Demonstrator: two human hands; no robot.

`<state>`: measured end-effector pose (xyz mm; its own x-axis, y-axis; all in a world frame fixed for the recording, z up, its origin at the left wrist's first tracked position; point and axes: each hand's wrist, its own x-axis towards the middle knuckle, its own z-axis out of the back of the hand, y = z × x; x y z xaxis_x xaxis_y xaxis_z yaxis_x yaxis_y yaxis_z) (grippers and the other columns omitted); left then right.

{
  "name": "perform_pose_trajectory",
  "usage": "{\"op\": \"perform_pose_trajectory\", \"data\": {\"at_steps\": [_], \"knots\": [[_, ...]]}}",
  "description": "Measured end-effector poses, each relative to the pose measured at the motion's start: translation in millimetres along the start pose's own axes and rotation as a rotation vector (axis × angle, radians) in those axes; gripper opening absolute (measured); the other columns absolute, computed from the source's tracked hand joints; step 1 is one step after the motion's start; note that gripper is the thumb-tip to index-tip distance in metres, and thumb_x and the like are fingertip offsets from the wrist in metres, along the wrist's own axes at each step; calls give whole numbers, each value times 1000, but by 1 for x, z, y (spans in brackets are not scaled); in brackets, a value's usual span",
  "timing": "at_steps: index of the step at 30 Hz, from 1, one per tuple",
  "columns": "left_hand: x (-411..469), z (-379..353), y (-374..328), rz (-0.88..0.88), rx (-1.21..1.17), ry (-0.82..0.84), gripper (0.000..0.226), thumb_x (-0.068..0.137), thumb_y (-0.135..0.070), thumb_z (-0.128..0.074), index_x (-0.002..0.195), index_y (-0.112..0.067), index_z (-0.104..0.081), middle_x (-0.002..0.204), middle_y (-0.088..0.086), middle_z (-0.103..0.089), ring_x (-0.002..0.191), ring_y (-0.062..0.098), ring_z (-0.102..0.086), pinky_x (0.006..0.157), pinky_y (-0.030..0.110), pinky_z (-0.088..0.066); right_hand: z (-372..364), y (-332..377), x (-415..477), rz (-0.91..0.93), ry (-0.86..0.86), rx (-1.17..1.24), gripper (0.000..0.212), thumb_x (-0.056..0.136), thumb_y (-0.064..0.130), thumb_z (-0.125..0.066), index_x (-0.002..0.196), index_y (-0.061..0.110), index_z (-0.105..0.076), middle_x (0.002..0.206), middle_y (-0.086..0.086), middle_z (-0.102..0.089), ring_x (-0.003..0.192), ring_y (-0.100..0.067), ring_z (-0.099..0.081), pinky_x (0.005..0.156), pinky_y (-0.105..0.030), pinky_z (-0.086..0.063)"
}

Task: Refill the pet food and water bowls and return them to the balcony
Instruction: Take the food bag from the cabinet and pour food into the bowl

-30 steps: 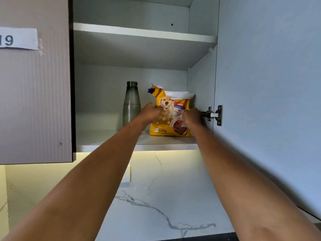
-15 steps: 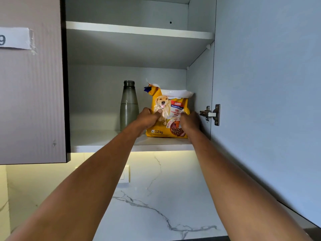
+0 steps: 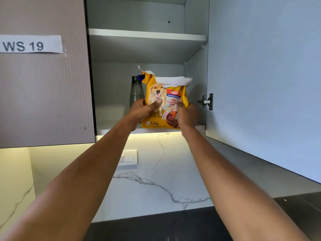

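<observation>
In the open cupboard (image 3: pixel 147 49), at the front of the lower shelf (image 3: pixel 118 131), the dog food bag (image 3: pixel 166 94) sits with its torn top open, just beside a grey bottle (image 3: pixel 136 91), gripped at each side by the left hand (image 3: pixel 142 110) and right hand (image 3: pixel 186 115); tilting it could spill food or topple the bottle.

Glossy plastic food bag (image 3: pixel 165 103), veined marble backsplash (image 3: pixel 156 180).

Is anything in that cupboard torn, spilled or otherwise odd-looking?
Only the yellow dog food bag: its top is ripped open raggedly, white lining showing and a torn scrap sticking up at its upper left corner. No spilled food shows on the shelf.
</observation>
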<state>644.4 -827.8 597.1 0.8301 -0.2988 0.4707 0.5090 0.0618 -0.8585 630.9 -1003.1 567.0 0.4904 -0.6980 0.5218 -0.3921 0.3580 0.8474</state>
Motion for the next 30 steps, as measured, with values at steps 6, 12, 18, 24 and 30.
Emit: {"op": "perform_pose_trajectory", "data": {"at_steps": [6, 12, 18, 24, 30], "knots": [[-73, 20, -3, -130, -118, -13, 73, 79, -44, -84, 136, -22, -43, 126, 0, -68, 106, 20, -73, 84, 41, -64, 24, 24, -84, 66, -83, 203, 38, 103, 44, -60, 103, 7, -67, 99, -3, -74, 81, -14, -72, 66, -25, -58], [-172, 47, 29, -106, -88, -6, 99, 60, -51, -93, 137, -30, -35, 126, -3, -67, 107, 17, -72, 86, 43, -63, 50, 3, -198, 82, -63, 258, 32, 105, 37, -59, 83, 14, -62, 76, 5, -67, 64, 3, -61, 60, -14, -46], [-286, 64, 102, 7, -114, -36, 76, 62, -29, -97, 127, -26, -59, 114, 2, -77, 101, 21, -76, 88, 47, -62, 73, -63, -318, -108, 150, 297, 27, 104, 42, -60, 92, 19, -67, 89, -6, -74, 87, -23, -74, 76, -41, -61], [-379, 85, 149, 165, -288, -106, 64, 67, -11, -93, 123, -11, -62, 112, 16, -76, 101, 39, -75, 88, 55, -60, 103, -90, -390, -322, 414, 403, 41, 92, 37, -74, 105, -1, -63, 95, -21, -75, 89, -38, -76, 72, -47, -64], [-429, 98, 160, 243, -365, -96, 81, 57, -26, -98, 126, -8, -60, 117, 20, -73, 106, 42, -72, 86, 52, -61, 106, -108, -409, -530, 810, 574, 107, 59, 61, -93, 139, 5, -52, 128, -24, -70, 117, -45, -69, 92, -55, -61]]}}
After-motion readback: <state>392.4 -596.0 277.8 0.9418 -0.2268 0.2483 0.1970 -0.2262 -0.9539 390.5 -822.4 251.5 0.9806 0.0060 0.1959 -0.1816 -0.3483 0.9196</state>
